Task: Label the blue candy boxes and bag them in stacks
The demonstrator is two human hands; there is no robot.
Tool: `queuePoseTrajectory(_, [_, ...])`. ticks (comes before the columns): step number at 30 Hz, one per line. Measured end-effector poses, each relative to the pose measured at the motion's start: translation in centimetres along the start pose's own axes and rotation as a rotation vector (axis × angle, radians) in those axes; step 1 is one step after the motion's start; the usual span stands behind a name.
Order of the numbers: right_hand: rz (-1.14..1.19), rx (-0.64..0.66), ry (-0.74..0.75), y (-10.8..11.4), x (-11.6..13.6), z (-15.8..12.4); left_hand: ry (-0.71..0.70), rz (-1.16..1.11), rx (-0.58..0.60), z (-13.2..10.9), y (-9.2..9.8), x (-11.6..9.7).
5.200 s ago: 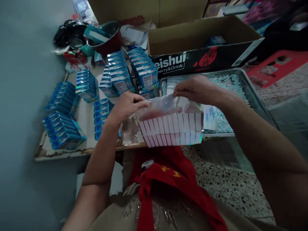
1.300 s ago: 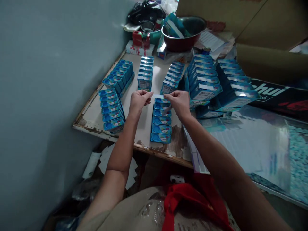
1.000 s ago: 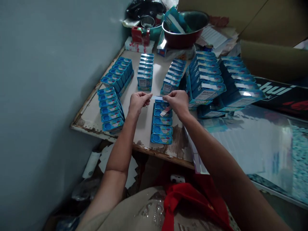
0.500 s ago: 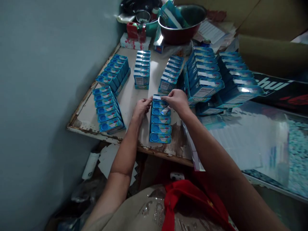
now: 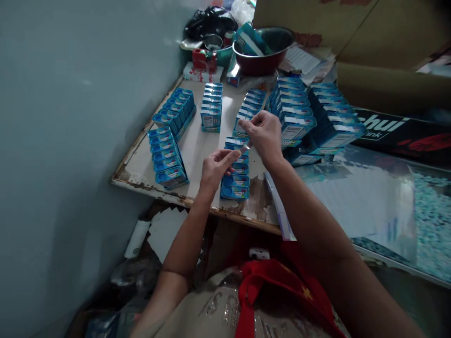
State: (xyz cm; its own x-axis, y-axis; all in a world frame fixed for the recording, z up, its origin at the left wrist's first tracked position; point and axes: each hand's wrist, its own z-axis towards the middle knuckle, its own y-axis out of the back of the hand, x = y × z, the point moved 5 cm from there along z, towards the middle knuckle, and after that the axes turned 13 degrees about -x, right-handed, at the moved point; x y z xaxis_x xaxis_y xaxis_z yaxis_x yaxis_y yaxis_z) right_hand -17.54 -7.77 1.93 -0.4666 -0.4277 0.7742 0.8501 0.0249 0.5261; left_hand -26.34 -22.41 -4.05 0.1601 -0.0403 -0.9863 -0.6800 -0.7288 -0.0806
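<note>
A row of small blue boxes (image 5: 235, 192) marked "Caramelo" stands in a shallow tray near the table's front edge. The farthest box has a whitish strip along its top. Above the row, my left hand (image 5: 217, 170) is closed, its thumb and forefinger pinching a small shiny clear strip (image 5: 245, 149). My right hand (image 5: 265, 137) is closed too, over the far end of the row, its lower fingers at the strip's other end. Its thumb and forefinger are pressed together; whether they hold anything more is too small to tell.
More rows of blue boxes stand left (image 5: 167, 157), behind (image 5: 211, 110) and stacked at right (image 5: 298, 126). A red tape dispenser (image 5: 204, 60) and a metal bowl (image 5: 260, 65) sit at the back. Plastic-covered papers (image 5: 359, 202) lie right. A wall (image 5: 70, 141) borders the left.
My left hand has moved from beside the row to over it, meeting the clear strip. My right hand has lifted off the farthest box. The view has shifted slightly.
</note>
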Motion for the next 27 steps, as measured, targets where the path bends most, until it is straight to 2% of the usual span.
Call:
queuePoseTrajectory(3, [0.043,-0.065,-0.05,0.8,0.2,-0.5,0.008,-0.038,-0.091,-0.7,0.3,0.1])
queuePoseTrajectory(5, [0.137,-0.016,-0.103,1.2,0.0,-1.0,0.001,-0.046,-0.103,-0.5,1.0,0.0])
queuePoseTrajectory(9, [0.358,0.207,-0.283,0.7,-1.4,-2.2,0.018,0.073,0.015,1.6,2.8,-1.2])
queuePoseTrajectory(11, [0.405,0.202,-0.329,0.3,-2.3,-2.5,0.0,0.187,0.07,3.4,3.3,-2.2])
queuePoseTrajectory(15, [0.381,0.047,-0.308,-0.8,-3.6,-2.3,-0.018,0.357,0.148,6.9,2.8,-3.6])
queuePoseTrajectory(18, [0.275,0.034,-0.257,-1.9,-4.2,-2.2,0.045,0.385,0.19,8.6,2.3,-3.1])
queuePoseTrajectory(22, [0.147,0.042,-0.197,-2.5,-4.7,-2.4,0.126,0.366,0.192,9.3,2.4,-1.6])
queuePoseTrajectory(27, [0.053,0.05,-0.174,-3.0,-4.8,-2.8,0.152,0.354,0.121,9.3,2.7,-0.5])
